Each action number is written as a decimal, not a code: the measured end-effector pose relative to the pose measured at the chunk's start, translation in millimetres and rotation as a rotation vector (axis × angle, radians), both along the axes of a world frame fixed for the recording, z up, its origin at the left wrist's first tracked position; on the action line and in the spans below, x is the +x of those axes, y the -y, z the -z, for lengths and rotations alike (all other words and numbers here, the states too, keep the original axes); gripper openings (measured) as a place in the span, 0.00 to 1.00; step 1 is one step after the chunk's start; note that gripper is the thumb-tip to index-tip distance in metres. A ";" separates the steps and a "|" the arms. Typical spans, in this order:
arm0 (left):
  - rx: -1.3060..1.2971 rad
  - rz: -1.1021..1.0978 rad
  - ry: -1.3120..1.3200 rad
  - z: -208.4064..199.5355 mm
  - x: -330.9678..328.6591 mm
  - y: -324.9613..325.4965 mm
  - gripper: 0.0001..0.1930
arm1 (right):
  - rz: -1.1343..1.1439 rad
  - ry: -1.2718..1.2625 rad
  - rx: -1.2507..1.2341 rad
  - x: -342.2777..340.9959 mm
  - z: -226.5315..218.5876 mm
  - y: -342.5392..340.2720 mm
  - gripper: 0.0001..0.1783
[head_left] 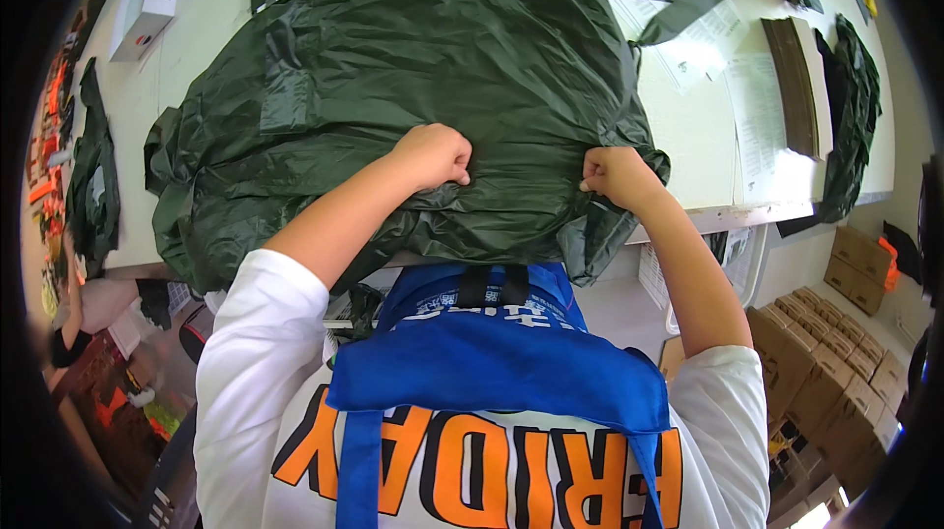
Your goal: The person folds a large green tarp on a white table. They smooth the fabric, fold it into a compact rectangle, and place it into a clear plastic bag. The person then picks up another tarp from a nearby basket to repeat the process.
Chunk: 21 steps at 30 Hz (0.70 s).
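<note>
The pale desk (197,35) is being overlaid by a dark green garment (413,67), largely spread but unsmoothed; near the desk's front edge, fabric is being pinched by left hand (435,156) and right hand (619,175)

across the middle and top of the frame, a wrinkled, glossy dark green fabric (393,77) spreads over a pale counter (703,155). near the centre, the left hand (438,155) grips it, knuckles bent; right of centre, the right hand (619,175) pinches it. a white box (152,3) sits at upper left, papers (752,106) at upper right, brown cartons (836,347) at lower right, a blue apron (492,362) at bottom centre.
</note>
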<state>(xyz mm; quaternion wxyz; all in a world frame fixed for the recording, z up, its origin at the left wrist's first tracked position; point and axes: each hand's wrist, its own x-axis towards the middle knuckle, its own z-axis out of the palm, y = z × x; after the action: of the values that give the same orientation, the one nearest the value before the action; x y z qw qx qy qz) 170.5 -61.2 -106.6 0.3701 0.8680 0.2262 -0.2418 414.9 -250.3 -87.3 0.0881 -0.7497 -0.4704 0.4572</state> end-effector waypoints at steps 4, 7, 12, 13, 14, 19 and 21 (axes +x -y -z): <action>0.060 0.005 0.064 1.3 -9.3 2.1 0.13 | -0.028 0.001 -0.004 -3.2 -4.2 -2.8 0.09; 0.267 -0.044 0.147 -11.7 -26.4 15.5 0.10 | -0.069 0.080 0.088 7.9 -18.8 0.8 0.08; 0.459 -0.299 -0.043 -62.9 -93.2 -28.0 0.09 | -0.078 0.559 0.017 75.4 -42.9 -6.4 0.08; 0.488 -0.356 -0.030 -60.9 -111.6 -30.8 0.08 | -0.119 0.756 0.028 83.9 -33.6 -6.3 0.08; 0.517 -0.411 -0.016 -56.6 -127.7 -31.1 0.07 | -0.157 0.955 0.041 89.3 -25.8 -7.2 0.09; 0.508 -0.545 0.105 -43.5 -173.1 -15.9 0.06 | -0.244 0.236 0.479 -60.8 -49.7 -92.8 0.11; 0.464 -0.543 0.167 -34.4 -176.0 -17.6 0.07 | -0.352 0.109 0.597 -108.1 -20.0 -109.6 0.13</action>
<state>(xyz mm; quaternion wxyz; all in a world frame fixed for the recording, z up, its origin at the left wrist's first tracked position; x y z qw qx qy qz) -5.5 -43.6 -72.2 0.2313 0.8539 0.4662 -0.0051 306.7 -140.7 -67.3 0.1979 -0.6215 -0.7094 0.2671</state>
